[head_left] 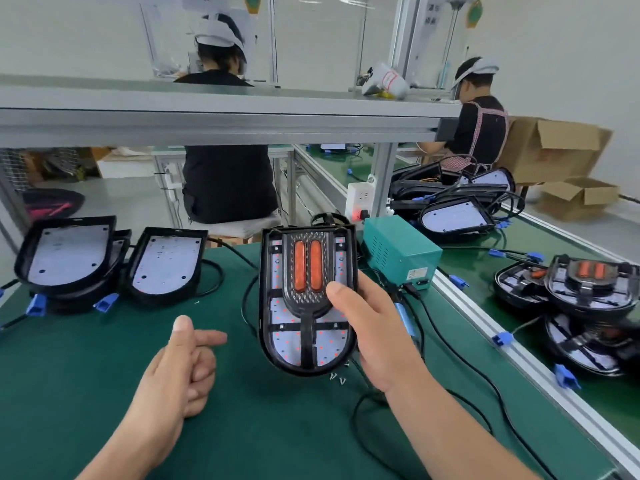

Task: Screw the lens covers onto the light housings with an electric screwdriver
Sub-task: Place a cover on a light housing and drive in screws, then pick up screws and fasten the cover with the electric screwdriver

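Observation:
My right hand [375, 336] grips a black light housing [306, 299] by its right edge and holds it tilted up above the green mat. The housing carries a black lens cover with two orange strips [307, 270], and red dots glow on its white board. My left hand [183, 368] hovers left of the housing with fingers curled, index finger pointing right, holding nothing. A blue-handled electric screwdriver [407, 315] lies on the mat behind my right hand. A few small screws [337, 378] lie under the housing.
Two bare housings [69, 254] [166, 261] with blue connectors sit at the mat's far left. A green power box [401, 252] stands right of centre. Covered housings [588, 282] are stacked on the right conveyor. Black cables [460, 358] cross the mat. Two people work beyond.

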Available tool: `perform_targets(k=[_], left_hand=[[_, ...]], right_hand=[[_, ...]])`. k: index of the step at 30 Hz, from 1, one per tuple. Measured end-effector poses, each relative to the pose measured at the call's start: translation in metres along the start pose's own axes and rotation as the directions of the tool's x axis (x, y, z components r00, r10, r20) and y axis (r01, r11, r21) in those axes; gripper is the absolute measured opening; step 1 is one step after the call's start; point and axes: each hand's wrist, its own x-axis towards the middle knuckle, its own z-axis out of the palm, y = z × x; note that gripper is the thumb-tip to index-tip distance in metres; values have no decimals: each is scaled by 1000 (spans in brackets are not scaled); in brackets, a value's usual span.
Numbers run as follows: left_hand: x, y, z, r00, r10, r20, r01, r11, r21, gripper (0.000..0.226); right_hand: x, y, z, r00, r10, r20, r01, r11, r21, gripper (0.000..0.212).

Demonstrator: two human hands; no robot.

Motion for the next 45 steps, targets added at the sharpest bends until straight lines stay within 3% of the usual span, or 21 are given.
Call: perform_targets(k=[4, 13, 18, 23, 28, 34, 43, 45], left_hand=[[2, -5, -1, 999, 26, 42, -29, 995, 95, 73], [18, -18, -17, 1000, -3, 10, 2, 996, 94, 87], [29, -30, -31, 998, -40, 47, 35, 995, 88, 86], [33, -35, -29, 998, -38, 47, 35, 997, 63, 87], [34, -36, -29, 998, -52, 47, 49, 997, 61, 87], [36, -39, -32, 997, -45, 60, 40, 997, 71, 88], [34, -31, -17, 998, -57, 25, 56, 998, 28, 104], [35, -30, -17, 997, -66, 26, 66, 998, 25, 105]], right_hand=[[-12, -13, -39, 990, -51, -132, 51, 999, -7, 36], [-33, -57, -165, 860, -213, -465, 180, 977, -114, 45], [-48, -71, -240, 724, -297, -622, 190, 953, -234, 45], [-66, -77, -303, 525, -294, -799, 209, 954, -214, 32], [-86, -80, -330, 443, -200, -874, 136, 979, -155, 11], [-99, -73, -357, 392, -92, -915, 3, 995, -99, 12], [-107, -46, -390, 264, -187, -946, -98, 971, -219, 12], [-108, -39, -396, 253, -235, -938, -158, 947, -280, 24]])
